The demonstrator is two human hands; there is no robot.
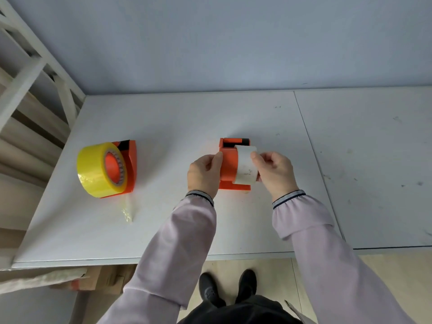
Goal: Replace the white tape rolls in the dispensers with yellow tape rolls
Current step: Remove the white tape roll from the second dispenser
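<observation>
An orange dispenser [230, 164] stands mid-table with a white tape roll [244, 166] on its right side. My left hand [203, 173] grips the dispenser's left side, thumb on its top edge. My right hand [274, 170] holds the white roll from the right, thumb on the roll's upper face. At the left stands a second orange dispenser [131, 164] carrying a yellow tape roll [97, 170]; a loose strip of clear yellowish tape [127, 210] trails from it toward the front edge.
The white table [177, 118] meets a pale wall at the back and has a seam [313, 146] on the right. A white rack with cardboard [25, 127] stands at the left. Boxes [102, 278] and my shoes show below the front edge.
</observation>
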